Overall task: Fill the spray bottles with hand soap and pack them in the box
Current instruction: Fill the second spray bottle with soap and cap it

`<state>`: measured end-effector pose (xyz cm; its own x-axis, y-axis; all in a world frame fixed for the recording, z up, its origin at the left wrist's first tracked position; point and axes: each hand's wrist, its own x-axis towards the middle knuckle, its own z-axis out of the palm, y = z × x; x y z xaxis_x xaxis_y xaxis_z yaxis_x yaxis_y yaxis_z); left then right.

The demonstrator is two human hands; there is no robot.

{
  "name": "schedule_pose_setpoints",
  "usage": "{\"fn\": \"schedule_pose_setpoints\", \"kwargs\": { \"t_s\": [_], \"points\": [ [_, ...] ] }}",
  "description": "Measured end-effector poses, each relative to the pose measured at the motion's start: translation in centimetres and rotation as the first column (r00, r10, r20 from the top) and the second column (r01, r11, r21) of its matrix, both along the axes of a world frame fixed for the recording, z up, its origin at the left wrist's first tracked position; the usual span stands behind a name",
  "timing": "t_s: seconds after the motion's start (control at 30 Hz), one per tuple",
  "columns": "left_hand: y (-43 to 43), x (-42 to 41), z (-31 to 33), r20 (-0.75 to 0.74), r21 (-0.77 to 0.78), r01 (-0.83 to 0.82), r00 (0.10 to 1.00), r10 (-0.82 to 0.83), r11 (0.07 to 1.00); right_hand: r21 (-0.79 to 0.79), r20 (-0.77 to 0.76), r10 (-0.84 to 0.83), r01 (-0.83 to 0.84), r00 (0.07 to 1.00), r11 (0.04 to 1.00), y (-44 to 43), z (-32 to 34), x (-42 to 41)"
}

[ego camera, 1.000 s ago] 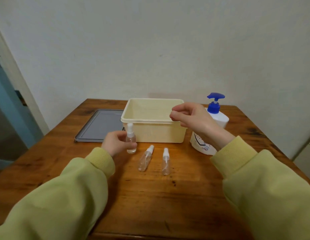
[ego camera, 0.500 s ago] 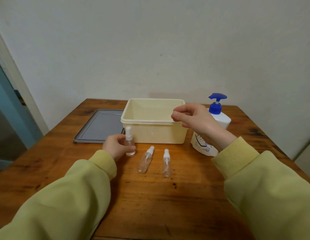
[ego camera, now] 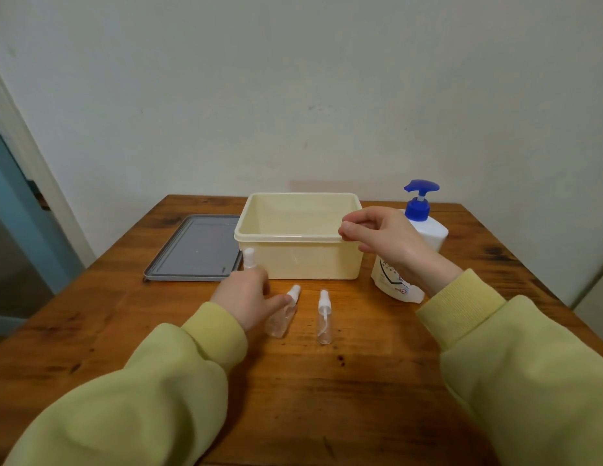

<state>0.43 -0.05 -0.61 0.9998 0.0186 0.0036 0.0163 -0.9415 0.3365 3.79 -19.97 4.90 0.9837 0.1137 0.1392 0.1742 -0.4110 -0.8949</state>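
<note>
Three small clear spray bottles with white heads are on the wooden table. One spray bottle (ego camera: 249,258) stands upright at the cream box's (ego camera: 298,260) front left corner, partly hidden behind my left hand (ego camera: 246,297). That hand's thumb touches the neck of a second spray bottle (ego camera: 278,322), which lies on its side. The third spray bottle (ego camera: 324,319) lies just to the right of it. My right hand (ego camera: 384,240) hovers at the box's front right corner with fingers curled, and nothing shows in them. The white hand soap bottle (ego camera: 424,230) with a blue pump stands behind that hand.
A grey lid (ego camera: 196,247) lies flat to the left of the box. The table (ego camera: 327,398) has bare wood in front of the bottles. A wall rises behind the table, and a doorway is at the far left.
My left hand set the upright bottle down on the table, let go of it, and moved right onto the lying bottle. My right hand stayed by the box corner.
</note>
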Motion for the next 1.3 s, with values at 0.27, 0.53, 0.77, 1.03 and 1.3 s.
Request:
{"fn": "schedule_pose_setpoints", "kwargs": {
  "t_s": [0.27,0.53,0.77,1.03,1.3],
  "points": [
    [-2.3,1.4,-1.3,-0.141,0.053,-0.02,0.99,0.027,0.998,0.008,-0.019,-0.011,0.011,1.0,1.0,-0.7,-0.1,-0.6],
    [-1.8,1.4,-0.2,-0.11,-0.093,-0.03,0.994,0.019,0.995,0.027,-0.025,0.004,-0.003,1.0,1.0,-0.8,0.0,-0.6],
    [-4.7,-0.1,4.4,0.337,-0.346,0.116,0.941,0.008,0.931,0.061,-0.035,0.013,-0.011,0.999,0.998,0.2,1.3,-1.3],
    [-7.5,-0.7,5.2,0.435,-0.426,0.276,0.897,-0.073,0.861,0.097,0.043,-0.009,0.005,0.999,0.995,0.2,2.0,-1.4],
    [-7.6,-1.2,5.9,0.214,-0.818,0.346,0.924,-0.317,0.459,0.198,0.119,0.105,-0.127,0.987,0.972,-0.7,2.9,-1.5]
  ]
}}
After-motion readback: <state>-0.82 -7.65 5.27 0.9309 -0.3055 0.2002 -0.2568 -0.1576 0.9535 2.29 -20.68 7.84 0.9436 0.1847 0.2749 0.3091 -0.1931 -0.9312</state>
